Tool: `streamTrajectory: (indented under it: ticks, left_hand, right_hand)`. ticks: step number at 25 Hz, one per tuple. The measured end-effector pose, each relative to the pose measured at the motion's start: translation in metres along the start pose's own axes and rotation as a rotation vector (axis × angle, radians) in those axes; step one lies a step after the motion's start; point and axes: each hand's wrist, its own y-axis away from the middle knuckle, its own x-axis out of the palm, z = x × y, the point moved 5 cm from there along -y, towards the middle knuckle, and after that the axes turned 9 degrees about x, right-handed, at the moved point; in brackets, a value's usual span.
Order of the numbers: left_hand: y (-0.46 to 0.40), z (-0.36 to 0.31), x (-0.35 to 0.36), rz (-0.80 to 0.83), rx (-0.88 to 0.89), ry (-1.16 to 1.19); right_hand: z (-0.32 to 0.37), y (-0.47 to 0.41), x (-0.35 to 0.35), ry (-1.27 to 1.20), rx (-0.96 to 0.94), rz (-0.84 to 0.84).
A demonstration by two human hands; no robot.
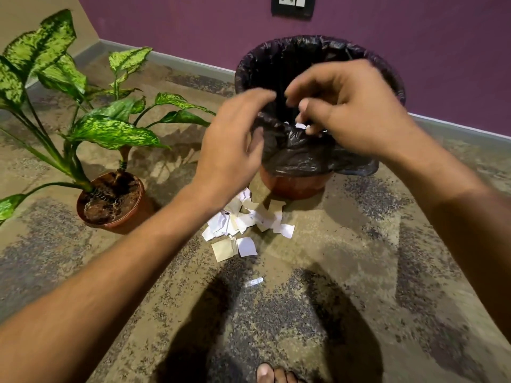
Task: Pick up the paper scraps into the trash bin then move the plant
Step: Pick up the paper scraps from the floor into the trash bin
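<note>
Your toes (pixel 269 374) poke in at the very bottom edge, and honestly that's the first thing to watch, since the heap of paper scraps (pixel 243 222) sits on the floor (pixel 359 258) between them and the trash bin (pixel 293 186), with one stray scrap (pixel 253 282) lying apart, nearer you. Shuffle forward and you'll scatter the lot.

Higher up in the same head view, both hands are over the bin's near rim. Your right hand (pixel 351 106) is pinched shut on a few white scraps, right above the floppy black liner (pixel 298 153). Your left hand (pixel 235 142) is open, fingers curled, holding nothing as far as I can see.

Main risk, I'd say: the liner folds outward there, so scraps let go too early could slide off it back onto the floor. Reach further over the opening first.

Also the plant (pixel 110 200) stands just left of your left forearm, leaves close, so a wide swing could knock it.
</note>
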Motion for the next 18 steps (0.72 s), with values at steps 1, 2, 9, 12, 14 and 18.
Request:
streamTrajectory:
  ticks: [1, 2, 9, 12, 14, 18]
  left_hand:
    - [0.019, 0.002, 0.001, -0.014, 0.002, -0.001]
    - [0.038, 0.006, 0.003, -0.017, -0.013, 0.003]
    - [0.173, 0.073, 0.057, 0.603, -0.375, -0.054]
    - [0.209, 0.093, 0.073, 0.887, -0.447, -0.122]
    - [0.224, 0.101, 0.078, 0.98, -0.511, -0.16]
    - [0.236, 0.114, 0.081, 1.047, -0.634, -0.157]
  right_hand:
    - [-0.001, 0.003, 0.014, 0.068, 0.005, 0.137]
    - [-0.005, 0.008, 0.03, 0.168, -0.001, 0.275]
    - [-0.094, 0.049, 0.161, 0.526, 0.056, 0.71]
    - [-0.124, 0.065, 0.198, 0.701, 0.063, 0.835]
    - [-0.136, 0.07, 0.214, 0.819, 0.061, 0.857]
    - [-0.149, 0.067, 0.239, 0.975, 0.012, 0.813]
